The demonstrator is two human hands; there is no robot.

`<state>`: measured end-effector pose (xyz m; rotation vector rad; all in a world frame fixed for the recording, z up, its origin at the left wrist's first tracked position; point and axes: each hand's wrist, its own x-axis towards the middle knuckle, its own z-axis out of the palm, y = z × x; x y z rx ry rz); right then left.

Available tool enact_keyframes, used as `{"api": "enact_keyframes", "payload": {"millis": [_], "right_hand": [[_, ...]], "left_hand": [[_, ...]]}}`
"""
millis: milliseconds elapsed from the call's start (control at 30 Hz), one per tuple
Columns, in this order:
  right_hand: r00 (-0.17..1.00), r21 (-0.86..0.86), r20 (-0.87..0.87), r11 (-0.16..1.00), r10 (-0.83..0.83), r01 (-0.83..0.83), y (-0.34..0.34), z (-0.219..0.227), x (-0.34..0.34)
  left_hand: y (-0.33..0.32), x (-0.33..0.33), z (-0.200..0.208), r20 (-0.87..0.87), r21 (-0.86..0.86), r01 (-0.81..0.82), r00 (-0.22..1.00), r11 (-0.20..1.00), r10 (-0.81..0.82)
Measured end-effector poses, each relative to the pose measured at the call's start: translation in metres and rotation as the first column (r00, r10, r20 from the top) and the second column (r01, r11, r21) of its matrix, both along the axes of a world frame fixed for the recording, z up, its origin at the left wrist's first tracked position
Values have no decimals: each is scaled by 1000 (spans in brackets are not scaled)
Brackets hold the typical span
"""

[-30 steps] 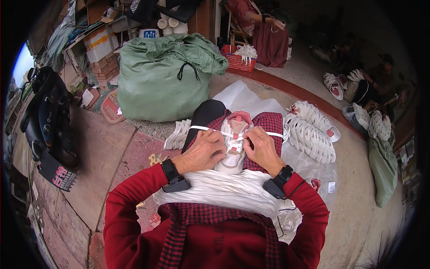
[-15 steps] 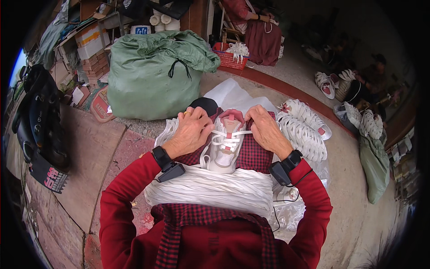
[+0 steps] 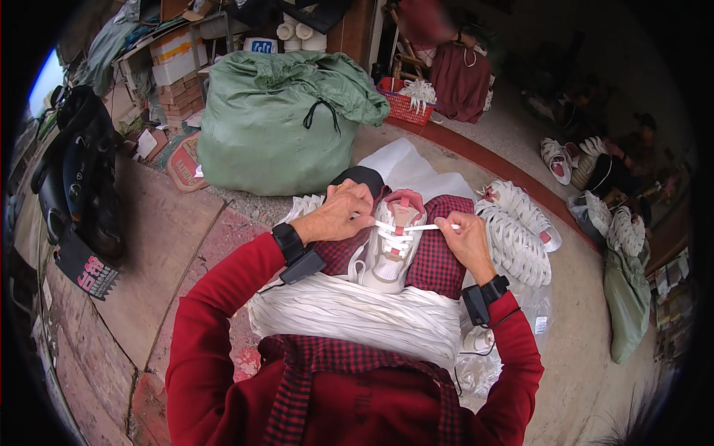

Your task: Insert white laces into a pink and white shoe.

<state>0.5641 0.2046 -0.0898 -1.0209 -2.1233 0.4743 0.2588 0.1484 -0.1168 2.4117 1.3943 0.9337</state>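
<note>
A white sneaker (image 3: 387, 270) with a pink lining and tongue rests on my lap, its toe toward me. Its white shoelace (image 3: 431, 227) runs out to both sides from the upper eyelets. On the left of the shoe, my left hand (image 3: 342, 212) pinches one part of the lace. Across from it, my right hand (image 3: 468, 236) grips the other part between thumb and fingers, and the lace is taut. A loose loop of lace hangs at the shoe's left side. Red-and-black checked cloth (image 3: 440, 260) lies under the shoe. Nearest me, a thick bundle of white laces (image 3: 357, 312) crosses my lap.
Several laced white shoes (image 3: 513, 234) are stacked at my right. A large green sack (image 3: 275, 134) stands ahead on the left. Beyond it is a red basket (image 3: 407, 104) of white laces, near another person. A green bag (image 3: 625, 297) lies far right; a dark scooter-like vehicle (image 3: 78, 178) stands left.
My right hand has come down and outward, drawing the lace straight. My left hand has turned and still pinches its side. The whole view has shifted slightly.
</note>
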Motion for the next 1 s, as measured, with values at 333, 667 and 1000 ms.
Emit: {"api": "enact_keyframes", "payload": {"millis": [333, 667, 1000], "right_hand": [[997, -44, 0, 996, -74, 74, 1, -2, 28], [971, 135, 56, 962, 230, -236, 5, 2, -50], [977, 176, 166, 970, 135, -164, 2, -17, -51]], "left_hand": [[1, -2, 18, 95, -36, 46, 995, 998, -42], [18, 40, 29, -61, 16, -82, 995, 996, 83], [9, 33, 22, -5, -146, -128, 992, 981, 129]]}}
